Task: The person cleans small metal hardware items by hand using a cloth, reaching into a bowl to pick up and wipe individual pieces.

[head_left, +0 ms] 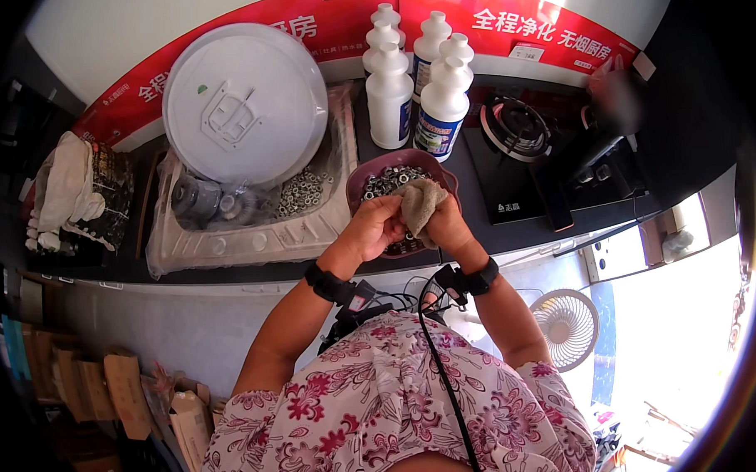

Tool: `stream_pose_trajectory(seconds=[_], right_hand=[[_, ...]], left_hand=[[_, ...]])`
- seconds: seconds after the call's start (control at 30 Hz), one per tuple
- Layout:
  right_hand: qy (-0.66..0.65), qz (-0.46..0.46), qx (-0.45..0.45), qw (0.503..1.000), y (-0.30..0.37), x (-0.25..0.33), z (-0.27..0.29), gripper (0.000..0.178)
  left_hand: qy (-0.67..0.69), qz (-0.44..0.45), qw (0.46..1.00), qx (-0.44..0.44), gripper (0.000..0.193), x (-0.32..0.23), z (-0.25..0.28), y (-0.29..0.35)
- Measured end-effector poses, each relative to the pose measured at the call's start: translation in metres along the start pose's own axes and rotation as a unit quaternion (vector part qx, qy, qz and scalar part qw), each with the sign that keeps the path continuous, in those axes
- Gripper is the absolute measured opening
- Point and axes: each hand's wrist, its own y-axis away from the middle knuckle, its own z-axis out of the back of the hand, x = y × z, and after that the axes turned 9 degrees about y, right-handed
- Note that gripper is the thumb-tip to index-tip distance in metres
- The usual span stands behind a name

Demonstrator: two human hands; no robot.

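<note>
Above a maroon plastic basket (448, 177), my two hands work close together. A brownish-grey cloth (422, 203) is bunched up in my right hand (448, 227), whose fingers are wrapped round it. Right beside the cloth, my left hand (376, 228) has its fingers pinched together; whatever they hold, if anything, is too small or hidden to name. Many shiny metal nuts (379, 184) lie in the basket under my hands. To the left, more nuts (303, 194) are heaped in a plastic-wrapped sink (253, 243).
A round white lid (248, 99) leans over the sink. Several white bottles (390, 98) stand behind the basket. A black gas stove (509, 181) is on the right, with a phone (553, 205) at its front. A stained bag (81, 192) sits far left; a fan (564, 328) stands below.
</note>
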Motion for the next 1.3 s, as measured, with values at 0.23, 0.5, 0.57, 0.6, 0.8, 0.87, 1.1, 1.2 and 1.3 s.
stream_pose_trajectory(seconds=[0.23,0.5,0.57,0.6,0.8,0.87,1.1,1.2,1.3], right_hand=[[-0.006,0.015,0.008,1.0,0.0,0.003,0.0,0.028],[0.074,0.044,-0.034,0.996,0.002,0.005,-0.001,0.03],[0.054,0.023,-0.028,0.998,0.001,0.003,-0.001,0.029],[0.055,0.023,-0.028,0.998,0.001,0.001,-0.001,0.029],[-0.01,0.024,0.017,1.0,0.0,0.0,0.0,0.031],[0.02,0.047,-0.001,0.999,-0.001,-0.004,0.001,0.03],[-0.005,0.025,-0.027,0.999,0.002,0.0,-0.002,0.03],[0.039,0.019,-0.035,0.998,0.002,0.003,-0.002,0.033],[0.057,0.031,-0.048,0.997,0.002,-0.001,-0.003,0.035]], left_hand=[[0.011,-0.008,1.0,-0.029,0.021,0.0,-0.009,0.002],[-0.028,0.008,0.999,-0.027,0.02,-0.001,-0.005,0.0],[-0.041,0.007,0.999,-0.013,0.021,-0.002,-0.005,0.0],[-0.041,0.006,0.999,-0.012,0.021,-0.001,-0.006,0.001],[0.019,-0.011,1.0,-0.008,0.023,-0.001,-0.005,0.001],[-0.014,-0.008,0.999,-0.043,0.021,0.0,-0.01,0.0],[-0.032,0.005,0.999,-0.039,0.02,0.0,-0.007,-0.001],[-0.056,-0.012,0.995,-0.078,0.019,0.002,-0.011,-0.001],[-0.057,-0.033,0.993,-0.095,0.018,0.002,-0.012,0.0]])
